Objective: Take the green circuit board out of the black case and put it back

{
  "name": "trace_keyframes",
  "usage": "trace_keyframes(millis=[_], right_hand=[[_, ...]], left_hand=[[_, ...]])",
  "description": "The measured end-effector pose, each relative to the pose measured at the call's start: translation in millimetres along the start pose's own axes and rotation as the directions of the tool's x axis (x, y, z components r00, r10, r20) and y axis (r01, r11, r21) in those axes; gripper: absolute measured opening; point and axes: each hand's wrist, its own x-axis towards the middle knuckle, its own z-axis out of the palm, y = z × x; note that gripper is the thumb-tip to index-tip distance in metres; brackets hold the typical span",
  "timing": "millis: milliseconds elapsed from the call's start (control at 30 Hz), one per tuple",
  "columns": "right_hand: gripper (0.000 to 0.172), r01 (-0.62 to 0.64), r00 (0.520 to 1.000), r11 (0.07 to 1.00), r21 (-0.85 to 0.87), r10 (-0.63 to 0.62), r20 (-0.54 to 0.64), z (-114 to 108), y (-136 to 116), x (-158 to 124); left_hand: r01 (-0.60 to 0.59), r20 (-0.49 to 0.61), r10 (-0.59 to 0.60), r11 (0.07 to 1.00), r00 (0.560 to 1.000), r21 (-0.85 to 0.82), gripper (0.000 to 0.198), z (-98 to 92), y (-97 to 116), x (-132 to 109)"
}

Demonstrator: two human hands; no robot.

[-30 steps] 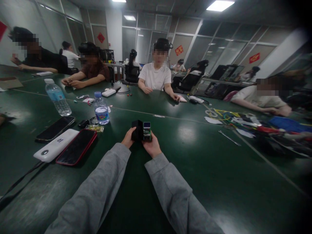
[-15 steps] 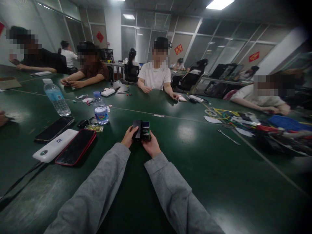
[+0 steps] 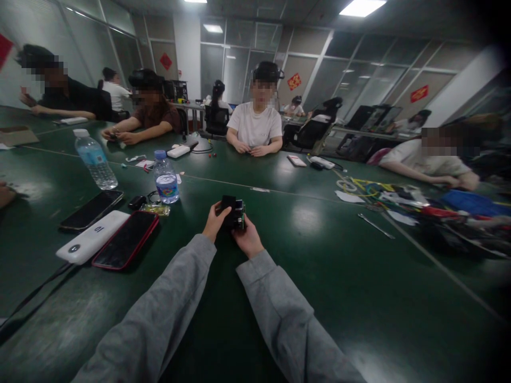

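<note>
Black case [image 3: 229,204] and green circuit board [image 3: 241,217] sit side by side near the centre of the frame, the left hand [image 3: 214,222] gripping the dark, straight-edged case with its thumb across it, the right hand [image 3: 249,238] curled around the board's lower right. Soft grey sleeves [image 3: 175,287] cross the lower frame, above a smooth, glossy green table [image 3: 319,266].

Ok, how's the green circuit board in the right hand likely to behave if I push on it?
The green circuit board is probably stiff: its visible edge looks straight. It seems fragile, since part of a small screen shows uncovered beside the black case. The right hand gripping it should limit tipping.
</note>
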Motion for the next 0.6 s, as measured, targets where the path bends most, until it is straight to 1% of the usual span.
trace_keyframes(millis=[133,233,333,400,467,533,600], right_hand=[[0.016,-0.013,1.0,1.0,-0.014,0.013,0.006,-1.9,0.4,0.2],[0.013,0.01,1.0,1.0,0.001,-0.01,-0.006,1.1,0.8,-3.2],[0.017,0.048,0.999,0.999,-0.001,-0.048,-0.023,4.7,1.3,-5.8],[0.02,0.055,0.998,0.998,-0.01,-0.055,-0.01,5.3,1.5,-5.7],[0.02,0.036,0.999,0.999,-0.019,-0.036,-0.016,4.5,1.4,-4.3],[0.018,0.005,0.999,1.0,-0.022,-0.006,-0.043,3.0,0.9,-2.3],[0.017,-0.015,0.999,1.0,-0.007,0.014,-0.042,1.8,0.2,-0.2]], left_hand=[[-0.019,-0.003,0.019,0.999,1.0,0.044,0.054,-0.5,0.7,0.1],[-0.042,-0.022,0.045,0.993,0.999,0.11,0.056,1.6,3.8,-1.4],[-0.078,-0.063,0.087,0.988,0.994,0.135,0.057,5.4,7.9,-4.3],[-0.092,-0.062,0.101,0.986,0.993,0.138,0.057,7.5,9.7,-6.0],[-0.113,-0.047,0.122,0.98,0.991,0.163,0.058,8.8,10.5,-7.0],[-0.162,-0.033,0.173,0.964,0.984,0.208,0.058,9.6,11.2,-7.3],[-0.197,-0.027,0.21,0.951,0.977,0.238,0.057,10.2,12.8,-7.2]])
